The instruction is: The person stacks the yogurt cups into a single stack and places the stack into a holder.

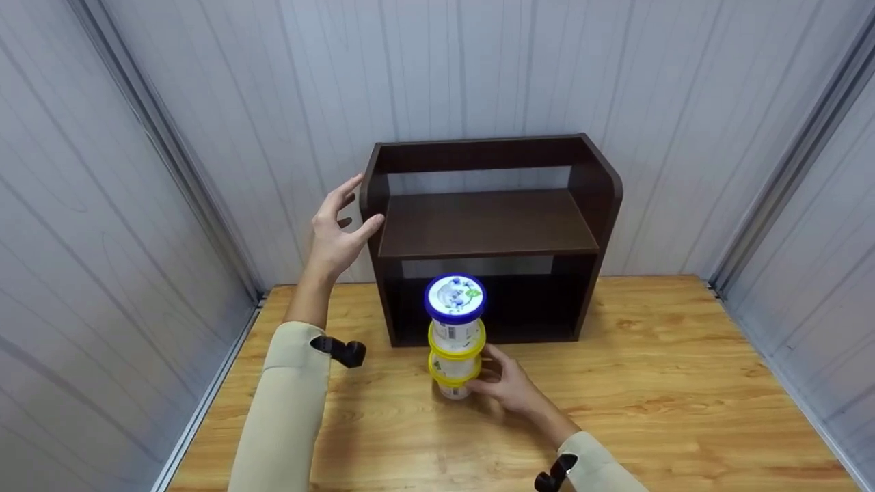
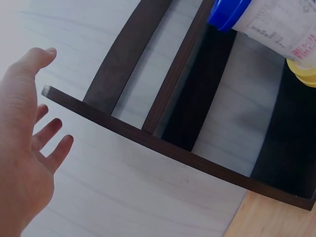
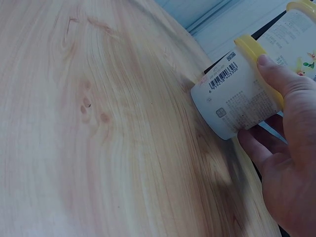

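Observation:
Three white tubs stand stacked in the middle of the head view: a blue-lidded tub [image 1: 455, 301] on top, then a yellow-lidded tub [image 1: 451, 366], and another yellow-lidded tub [image 3: 234, 94] at the bottom. My right hand [image 1: 509, 388] grips the bottom tub from the right, thumb on its yellow lid and fingers round the far side. My left hand [image 1: 335, 239] is raised beside the left side panel of a dark brown shelf [image 1: 489, 222], fingers spread and holding nothing. In the left wrist view, its thumb and fingers are around the panel's front end.
The shelf stands on a wood-grain table [image 1: 670, 389], behind the stack, with an upper board and a lower compartment. Pale panelled walls [image 1: 506, 68] enclose the back and both sides. Each sleeve carries a small black wrist camera [image 1: 348, 352].

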{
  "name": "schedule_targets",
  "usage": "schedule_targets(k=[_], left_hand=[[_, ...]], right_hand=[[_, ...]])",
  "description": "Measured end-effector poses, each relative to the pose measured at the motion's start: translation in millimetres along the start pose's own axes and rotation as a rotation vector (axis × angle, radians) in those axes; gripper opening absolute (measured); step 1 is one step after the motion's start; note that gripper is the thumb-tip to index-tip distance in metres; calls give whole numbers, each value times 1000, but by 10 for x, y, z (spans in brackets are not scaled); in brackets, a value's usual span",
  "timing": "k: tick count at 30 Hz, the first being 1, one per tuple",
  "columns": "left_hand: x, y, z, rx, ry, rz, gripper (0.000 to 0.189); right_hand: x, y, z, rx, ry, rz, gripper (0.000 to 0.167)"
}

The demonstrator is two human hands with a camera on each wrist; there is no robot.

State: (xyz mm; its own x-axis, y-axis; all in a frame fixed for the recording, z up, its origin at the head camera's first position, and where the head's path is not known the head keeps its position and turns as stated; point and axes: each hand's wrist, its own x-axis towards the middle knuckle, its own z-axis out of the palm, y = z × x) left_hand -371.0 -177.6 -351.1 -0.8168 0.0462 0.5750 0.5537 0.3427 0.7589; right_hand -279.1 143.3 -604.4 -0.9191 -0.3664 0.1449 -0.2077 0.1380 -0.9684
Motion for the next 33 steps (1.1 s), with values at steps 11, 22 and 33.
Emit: schedule_targets(k=[11, 22, 33], left_hand=[[6, -71, 38, -22, -20, -56, 67], [-34, -154, 44, -62, -25, -67, 67], [-67, -228, 65, -118, -45, -86, 78]], right_hand=[[8, 70, 3, 22, 12, -5, 74], [11, 82, 85, 91, 23, 26, 89], [32, 95, 126, 87, 23, 5, 84]])
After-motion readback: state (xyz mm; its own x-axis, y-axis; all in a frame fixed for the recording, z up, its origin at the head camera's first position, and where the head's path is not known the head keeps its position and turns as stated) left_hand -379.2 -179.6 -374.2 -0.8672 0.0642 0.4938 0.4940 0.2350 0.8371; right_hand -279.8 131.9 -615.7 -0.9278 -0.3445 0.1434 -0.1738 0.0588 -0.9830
